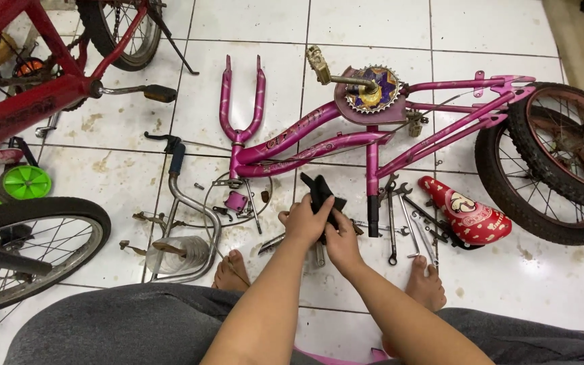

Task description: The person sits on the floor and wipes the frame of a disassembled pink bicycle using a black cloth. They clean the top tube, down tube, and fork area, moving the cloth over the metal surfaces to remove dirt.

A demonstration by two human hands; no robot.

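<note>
A black cloth [319,196] sits bunched between both hands, low in the middle of the view, just in front of a pink bicycle frame [319,138] lying on white tiles [549,284]. The left hand [304,220] closes around its lower part; the right hand [341,236] pinches it from beneath, fingertips hidden. Spanners [403,216] and a red saddle [464,213] lie to the right. A rear wheel [549,169] is cut off at the edge.
</note>
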